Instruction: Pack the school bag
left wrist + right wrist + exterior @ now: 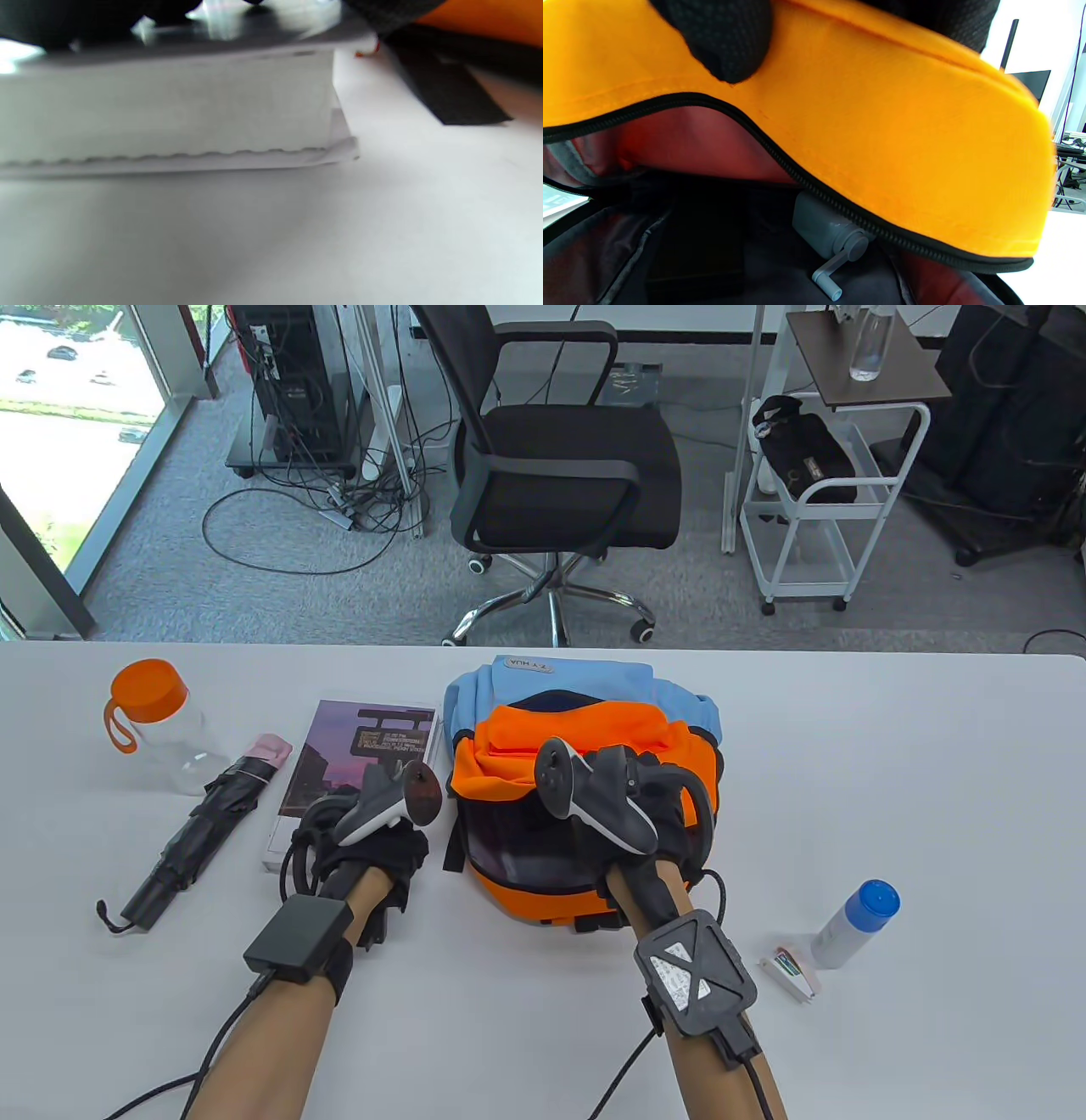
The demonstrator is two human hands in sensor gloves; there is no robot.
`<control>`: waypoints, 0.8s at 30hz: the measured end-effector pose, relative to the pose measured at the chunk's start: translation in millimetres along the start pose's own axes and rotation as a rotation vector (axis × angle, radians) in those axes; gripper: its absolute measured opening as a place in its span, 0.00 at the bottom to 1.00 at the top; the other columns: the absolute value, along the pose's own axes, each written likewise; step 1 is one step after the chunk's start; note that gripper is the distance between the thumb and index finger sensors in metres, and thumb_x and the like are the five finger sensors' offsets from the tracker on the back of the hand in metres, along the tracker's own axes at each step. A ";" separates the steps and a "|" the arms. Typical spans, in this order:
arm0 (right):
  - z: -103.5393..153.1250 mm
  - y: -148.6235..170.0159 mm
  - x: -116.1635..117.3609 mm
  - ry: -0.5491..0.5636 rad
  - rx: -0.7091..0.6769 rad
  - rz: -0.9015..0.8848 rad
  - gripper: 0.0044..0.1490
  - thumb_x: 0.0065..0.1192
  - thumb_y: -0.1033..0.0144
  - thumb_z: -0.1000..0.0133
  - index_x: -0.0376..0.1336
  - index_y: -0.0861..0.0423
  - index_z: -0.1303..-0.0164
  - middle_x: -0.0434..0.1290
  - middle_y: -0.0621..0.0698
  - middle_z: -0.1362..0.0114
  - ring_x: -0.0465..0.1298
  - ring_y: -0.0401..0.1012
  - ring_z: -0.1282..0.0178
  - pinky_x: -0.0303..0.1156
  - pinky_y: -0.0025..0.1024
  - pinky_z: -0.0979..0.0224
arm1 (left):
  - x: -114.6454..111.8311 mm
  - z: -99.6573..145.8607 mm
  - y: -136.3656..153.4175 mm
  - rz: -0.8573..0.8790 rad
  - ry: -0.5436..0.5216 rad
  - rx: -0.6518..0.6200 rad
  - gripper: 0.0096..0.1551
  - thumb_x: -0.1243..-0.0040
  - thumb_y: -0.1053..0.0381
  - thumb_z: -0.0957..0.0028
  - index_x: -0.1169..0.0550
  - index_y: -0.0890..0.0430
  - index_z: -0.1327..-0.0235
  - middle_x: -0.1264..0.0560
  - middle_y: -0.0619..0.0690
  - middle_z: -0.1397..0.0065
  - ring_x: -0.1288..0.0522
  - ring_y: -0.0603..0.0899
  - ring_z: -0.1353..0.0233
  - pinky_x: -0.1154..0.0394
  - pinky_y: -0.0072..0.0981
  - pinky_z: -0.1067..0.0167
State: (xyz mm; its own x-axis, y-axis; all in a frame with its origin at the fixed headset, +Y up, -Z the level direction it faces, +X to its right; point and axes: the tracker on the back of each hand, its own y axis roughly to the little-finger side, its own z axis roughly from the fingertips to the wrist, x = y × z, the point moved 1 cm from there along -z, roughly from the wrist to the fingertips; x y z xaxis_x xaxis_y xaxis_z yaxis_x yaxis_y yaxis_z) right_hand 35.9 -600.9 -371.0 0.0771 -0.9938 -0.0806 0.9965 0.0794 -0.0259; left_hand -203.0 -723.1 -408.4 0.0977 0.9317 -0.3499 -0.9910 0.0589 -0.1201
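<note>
orange bag (585,746) flap held by right hand (645,806).

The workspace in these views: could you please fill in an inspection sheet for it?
Surface: white table, bare in places.
Job's things: backpack open, right hand holding its orange flap up; a grey gadget lies inside. Book under the left hand. Umbrella, bottle, blue-capped tube and small card lie unpacked.
Clutter: nothing seen.
Grips: right curled on the flap; left on the book, hold unclear.
Cables: wrist leads trail off the near edge.
Surroundings: chair, white cart, floor cables.
</note>
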 end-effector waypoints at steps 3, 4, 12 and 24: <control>-0.2 -0.3 1.4 -0.010 0.001 0.003 0.25 0.65 0.60 0.49 0.71 0.53 0.43 0.81 0.54 0.43 0.81 0.55 0.42 0.73 0.57 0.34 | 25.2 24.7 15.6 0.071 -0.140 -0.051 0.48 0.49 0.46 0.40 0.48 0.70 0.16 0.33 0.84 0.27 0.20 0.86 0.39 0.16 0.73 0.47; -0.1 -0.3 2.1 -0.012 0.003 0.007 0.25 0.65 0.60 0.49 0.71 0.53 0.43 0.81 0.54 0.43 0.80 0.54 0.42 0.73 0.57 0.34 | 34.7 35.7 26.1 0.153 -0.156 -0.068 0.46 0.49 0.47 0.40 0.49 0.66 0.15 0.32 0.82 0.27 0.19 0.84 0.39 0.15 0.70 0.47; 1.1 -3.4 2.9 -0.049 0.007 0.047 0.25 0.65 0.61 0.49 0.71 0.53 0.42 0.80 0.55 0.42 0.80 0.54 0.41 0.73 0.56 0.33 | 59.0 89.9 86.5 0.420 -0.123 -0.202 0.42 0.49 0.56 0.39 0.55 0.38 0.18 0.38 0.77 0.21 0.14 0.77 0.42 0.10 0.57 0.50; -0.9 -12.2 1.8 -0.076 -0.020 0.123 0.26 0.64 0.62 0.49 0.70 0.53 0.41 0.80 0.55 0.41 0.80 0.55 0.40 0.73 0.57 0.32 | 66.9 95.2 108.4 0.430 0.090 -0.254 0.38 0.55 0.32 0.40 0.35 0.42 0.15 0.41 0.82 0.19 0.19 0.78 0.33 0.13 0.58 0.44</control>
State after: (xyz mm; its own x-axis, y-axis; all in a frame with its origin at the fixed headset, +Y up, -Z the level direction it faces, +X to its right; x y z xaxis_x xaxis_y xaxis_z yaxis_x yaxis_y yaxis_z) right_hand 23.9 -603.5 -371.7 0.2012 -0.9795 -0.0085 0.9787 0.2013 -0.0402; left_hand -312.6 -620.2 -356.4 -0.2956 0.8172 -0.4949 -0.8911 -0.4225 -0.1654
